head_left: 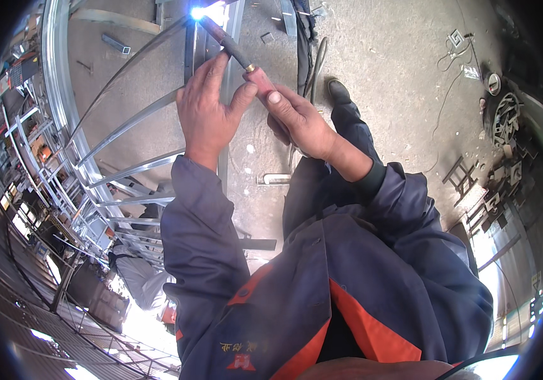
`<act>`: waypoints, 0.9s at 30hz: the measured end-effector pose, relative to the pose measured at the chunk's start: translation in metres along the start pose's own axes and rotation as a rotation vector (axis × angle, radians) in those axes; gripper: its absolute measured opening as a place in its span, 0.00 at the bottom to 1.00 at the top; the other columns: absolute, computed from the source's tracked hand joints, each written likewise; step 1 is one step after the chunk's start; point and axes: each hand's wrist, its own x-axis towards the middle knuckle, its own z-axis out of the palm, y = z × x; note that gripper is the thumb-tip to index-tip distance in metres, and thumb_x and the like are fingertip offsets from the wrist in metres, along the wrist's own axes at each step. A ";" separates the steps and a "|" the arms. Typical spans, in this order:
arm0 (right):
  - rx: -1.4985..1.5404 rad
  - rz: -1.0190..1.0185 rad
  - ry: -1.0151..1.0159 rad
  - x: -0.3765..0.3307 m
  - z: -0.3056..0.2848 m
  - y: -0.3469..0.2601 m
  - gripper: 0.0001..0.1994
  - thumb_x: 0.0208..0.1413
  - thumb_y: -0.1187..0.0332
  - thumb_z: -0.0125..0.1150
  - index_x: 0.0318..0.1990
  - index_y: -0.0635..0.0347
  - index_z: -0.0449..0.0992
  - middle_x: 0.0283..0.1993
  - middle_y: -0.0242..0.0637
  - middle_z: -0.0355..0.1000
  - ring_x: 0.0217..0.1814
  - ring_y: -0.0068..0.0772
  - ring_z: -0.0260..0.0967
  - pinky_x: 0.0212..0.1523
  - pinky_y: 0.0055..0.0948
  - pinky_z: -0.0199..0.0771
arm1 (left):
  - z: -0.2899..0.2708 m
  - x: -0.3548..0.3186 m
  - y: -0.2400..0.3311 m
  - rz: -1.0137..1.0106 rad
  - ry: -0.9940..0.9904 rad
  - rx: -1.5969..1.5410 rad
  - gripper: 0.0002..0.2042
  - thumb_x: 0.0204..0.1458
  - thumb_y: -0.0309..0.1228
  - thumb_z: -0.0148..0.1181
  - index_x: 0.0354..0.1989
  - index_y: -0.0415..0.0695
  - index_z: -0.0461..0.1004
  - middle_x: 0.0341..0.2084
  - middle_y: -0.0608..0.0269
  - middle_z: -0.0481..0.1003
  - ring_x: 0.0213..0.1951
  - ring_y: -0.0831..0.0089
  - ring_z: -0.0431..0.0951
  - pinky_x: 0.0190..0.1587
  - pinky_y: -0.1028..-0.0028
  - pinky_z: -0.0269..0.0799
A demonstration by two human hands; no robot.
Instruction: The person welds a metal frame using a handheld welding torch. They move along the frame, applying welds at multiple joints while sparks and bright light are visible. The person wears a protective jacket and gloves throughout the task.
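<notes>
My right hand [300,120] is closed around the red handle of a welding torch [240,54], its thumb on top. The torch has a brass collar and a dark neck that slants up to the far left. A blue-white arc [198,12] glares at its tip and washes out the metal around it. Just left of the torch is my left hand [208,117], fingers stretched forward over a metal frame bar [190,47]. Its index fingertip lies close to the torch neck and its thumb close to the handle; whether they touch, I cannot tell.
A shiny steel frame [59,82] with several slanting bars [135,120] fills the left side. Dark cables [312,69] run along the floor ahead. A tub of scrap [504,120] and metal offcuts [461,180] lie at the right. Someone in grey clothing [142,278] is at lower left.
</notes>
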 end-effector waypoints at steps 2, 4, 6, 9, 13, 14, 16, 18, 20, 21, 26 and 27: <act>-0.016 -0.007 0.000 0.000 -0.002 -0.002 0.32 0.76 0.43 0.51 0.71 0.61 0.69 0.25 0.19 0.61 0.24 0.11 0.55 0.25 0.22 0.57 | 0.001 -0.001 0.001 -0.015 -0.005 0.008 0.40 0.59 0.66 0.61 0.69 0.47 0.73 0.59 0.56 0.79 0.59 0.55 0.79 0.58 0.50 0.65; -0.053 0.017 0.002 0.000 -0.004 -0.004 0.31 0.76 0.43 0.51 0.71 0.60 0.70 0.26 0.20 0.63 0.25 0.11 0.56 0.26 0.21 0.58 | 0.002 -0.001 0.001 -0.042 -0.019 -0.017 0.40 0.58 0.67 0.61 0.70 0.48 0.73 0.60 0.55 0.78 0.60 0.55 0.79 0.60 0.48 0.64; -0.074 0.010 -0.001 0.000 -0.006 -0.005 0.30 0.76 0.43 0.51 0.71 0.58 0.71 0.27 0.22 0.64 0.26 0.11 0.56 0.27 0.21 0.59 | 0.003 -0.001 0.001 -0.050 -0.023 0.008 0.41 0.58 0.67 0.62 0.70 0.49 0.73 0.60 0.54 0.78 0.60 0.54 0.79 0.61 0.47 0.64; -0.149 0.007 0.043 0.000 -0.007 -0.005 0.31 0.76 0.42 0.51 0.71 0.58 0.71 0.29 0.24 0.65 0.27 0.12 0.58 0.27 0.21 0.61 | 0.004 -0.001 0.000 -0.034 -0.020 0.023 0.41 0.58 0.67 0.62 0.71 0.50 0.72 0.60 0.53 0.78 0.61 0.54 0.78 0.61 0.47 0.64; -0.165 0.005 0.038 0.000 -0.009 -0.004 0.34 0.74 0.40 0.53 0.72 0.61 0.69 0.29 0.24 0.66 0.28 0.14 0.62 0.29 0.23 0.64 | 0.005 0.000 -0.001 -0.058 -0.029 0.003 0.40 0.57 0.67 0.63 0.71 0.50 0.73 0.59 0.54 0.79 0.61 0.54 0.79 0.60 0.49 0.65; -0.142 0.026 0.026 0.000 -0.009 -0.004 0.35 0.74 0.40 0.53 0.72 0.62 0.69 0.29 0.24 0.66 0.28 0.15 0.62 0.30 0.24 0.65 | 0.005 0.000 0.000 -0.065 -0.034 -0.033 0.40 0.57 0.67 0.62 0.70 0.50 0.73 0.58 0.55 0.79 0.61 0.54 0.79 0.58 0.50 0.66; -0.083 0.051 0.003 0.001 -0.009 -0.002 0.36 0.73 0.39 0.53 0.72 0.63 0.68 0.30 0.25 0.67 0.29 0.16 0.63 0.30 0.24 0.66 | 0.005 0.003 -0.001 0.006 0.001 -0.034 0.40 0.58 0.67 0.62 0.70 0.49 0.73 0.58 0.56 0.79 0.61 0.54 0.78 0.58 0.51 0.66; -0.104 0.063 0.017 0.002 -0.009 -0.001 0.36 0.73 0.39 0.53 0.71 0.64 0.68 0.30 0.25 0.67 0.29 0.16 0.63 0.30 0.24 0.66 | 0.004 0.003 0.000 -0.004 -0.014 -0.014 0.40 0.58 0.66 0.62 0.70 0.48 0.73 0.58 0.55 0.79 0.61 0.53 0.78 0.60 0.51 0.65; -0.114 0.055 0.028 0.003 -0.007 0.000 0.36 0.74 0.39 0.51 0.71 0.64 0.67 0.28 0.24 0.64 0.27 0.16 0.61 0.29 0.23 0.62 | 0.003 0.001 0.000 -0.023 -0.031 0.011 0.40 0.58 0.66 0.63 0.70 0.47 0.73 0.58 0.54 0.79 0.61 0.53 0.78 0.61 0.50 0.64; -0.113 0.040 0.033 0.003 -0.005 0.001 0.35 0.75 0.39 0.50 0.71 0.64 0.67 0.26 0.24 0.62 0.25 0.16 0.58 0.27 0.23 0.59 | 0.002 0.000 -0.001 -0.028 -0.038 0.002 0.40 0.58 0.65 0.63 0.70 0.47 0.73 0.58 0.53 0.79 0.61 0.53 0.78 0.62 0.50 0.64; -0.085 0.014 0.027 0.001 -0.005 0.002 0.35 0.75 0.39 0.50 0.72 0.63 0.66 0.26 0.24 0.62 0.26 0.16 0.59 0.27 0.23 0.60 | 0.003 0.000 -0.004 -0.030 -0.038 -0.043 0.40 0.58 0.63 0.66 0.70 0.46 0.72 0.59 0.54 0.78 0.60 0.53 0.77 0.62 0.49 0.64; -0.085 0.027 0.018 0.001 -0.007 0.002 0.36 0.74 0.38 0.52 0.71 0.62 0.68 0.28 0.25 0.65 0.28 0.16 0.62 0.29 0.24 0.63 | 0.004 0.000 -0.004 -0.025 -0.018 -0.068 0.40 0.58 0.63 0.66 0.70 0.45 0.72 0.59 0.54 0.78 0.60 0.54 0.77 0.61 0.49 0.64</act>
